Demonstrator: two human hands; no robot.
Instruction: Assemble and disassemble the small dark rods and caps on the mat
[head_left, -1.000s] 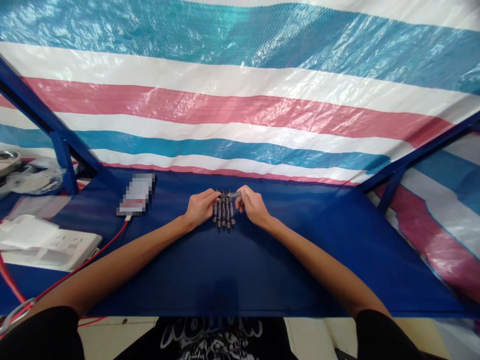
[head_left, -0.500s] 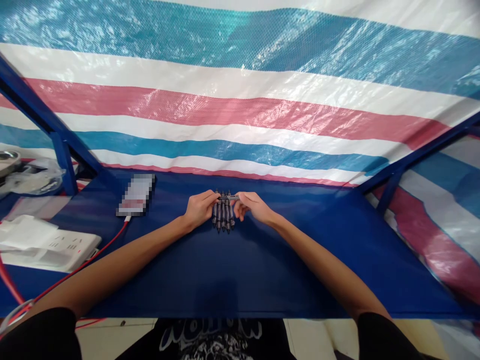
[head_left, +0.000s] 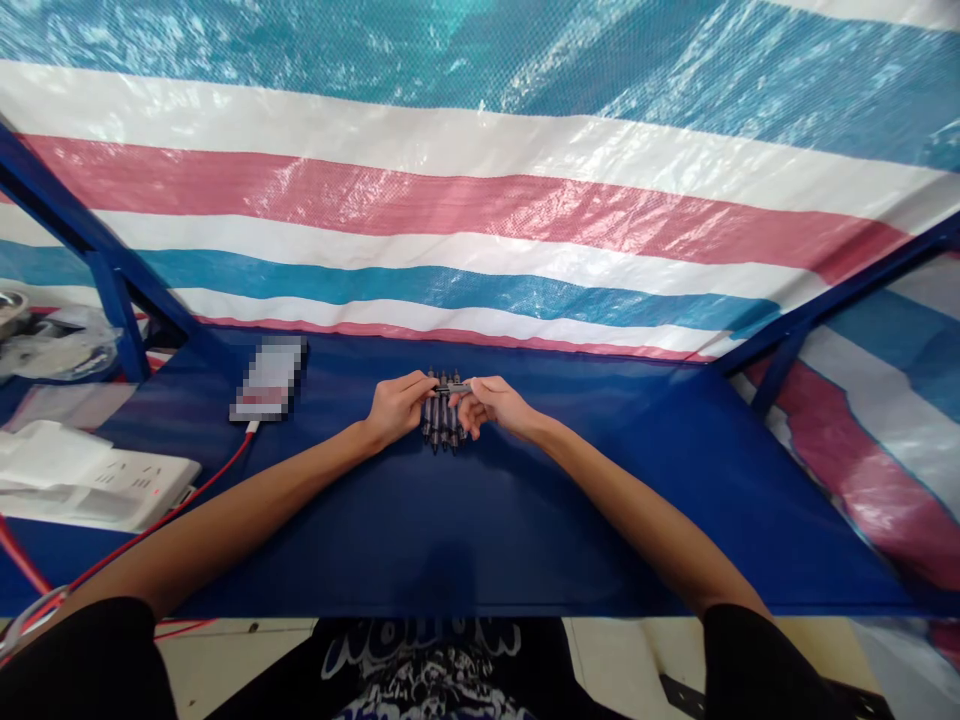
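Left hand: the left hand (head_left: 395, 408) has thumb and forefinger pinched on the dark end of a slim pen (head_left: 453, 388), so yeah, clamped on it.
Right hand: the right hand (head_left: 501, 403) has thumb and forefinger closed on the pen's grey end; its other fingers curl loosely underneath, and I can't tell if they touch anything.
Held pen: basically sideways, stretched between both sets of fingertips.
Pen row: a bunch of dark pens (head_left: 444, 432) lying side by side right below the fingers, pointing toward the person, partly hidden by the right hand's curled fingers.
Table: the blue tabletop (head_left: 465, 530) is under the fingers and spreads out on both sides.
Phone: a blurred-out phone (head_left: 271, 378) lies well left of the left fingers, with a red cable (head_left: 223, 472) plugged into its near end.
Power strip: the white power strip (head_left: 154, 485) is way further left and nearer the person than the fingers.
Backdrop: a striped plastic sheet (head_left: 450, 200) rises beyond the fingertips.
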